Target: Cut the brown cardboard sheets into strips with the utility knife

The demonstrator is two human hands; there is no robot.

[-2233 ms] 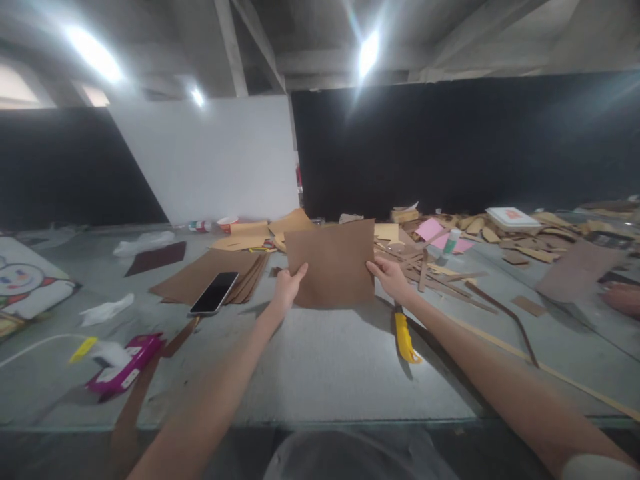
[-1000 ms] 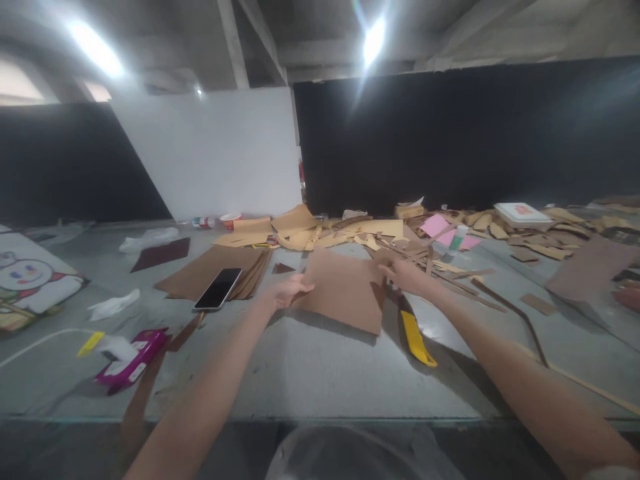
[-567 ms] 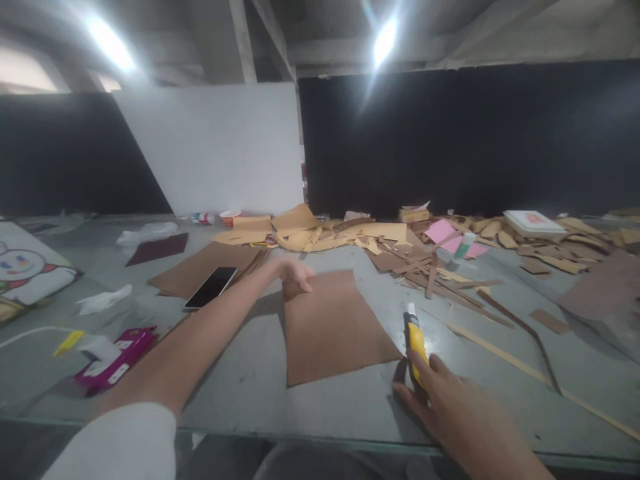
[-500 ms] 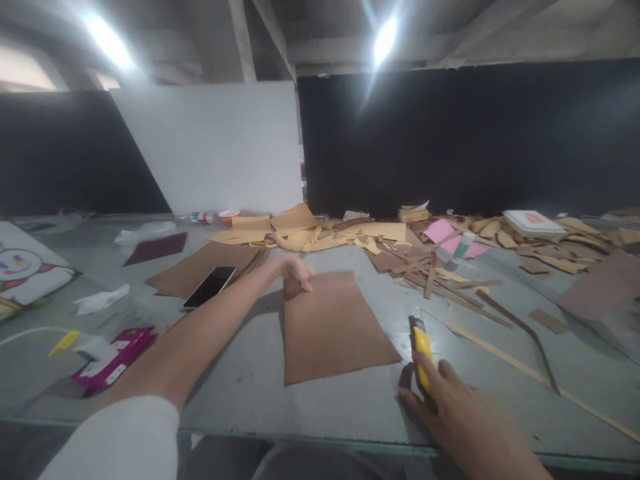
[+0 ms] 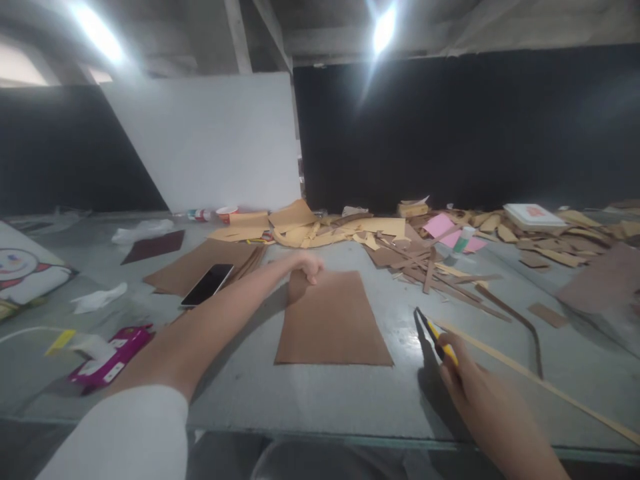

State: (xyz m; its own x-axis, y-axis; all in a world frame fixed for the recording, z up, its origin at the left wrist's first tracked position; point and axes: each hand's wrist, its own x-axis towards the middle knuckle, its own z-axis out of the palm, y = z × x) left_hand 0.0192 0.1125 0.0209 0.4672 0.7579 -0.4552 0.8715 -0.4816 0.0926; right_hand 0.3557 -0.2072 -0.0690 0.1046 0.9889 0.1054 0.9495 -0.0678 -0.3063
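Note:
A brown leather-like sheet (image 5: 333, 327) lies on the grey table in front of me. My left hand (image 5: 310, 267) is closed at its far edge, the thumb on top and the other fingers mostly hidden. To the right of the sheet, my right hand (image 5: 473, 377) grips a yellow and black utility knife (image 5: 437, 337), held above the table with its tip pointing away and to the left. The knife is apart from the sheet. Under my left forearm, a stack of brown sheets (image 5: 195, 263) bears a smartphone (image 5: 207, 285).
A magenta power strip (image 5: 113, 357) with a plug and cord sits at the left. Cut scraps (image 5: 340, 233) and thin brown strips (image 5: 430, 270) are heaped along the back. A glue-stick-like tube (image 5: 464, 239) and a white box (image 5: 534, 217) stand among them. A long pale strip (image 5: 525, 367) crosses the right side.
The brown sheet has turned slightly, its near edge now nearly level, as my left hand shifted right. My right hand has moved right and tilted the knife.

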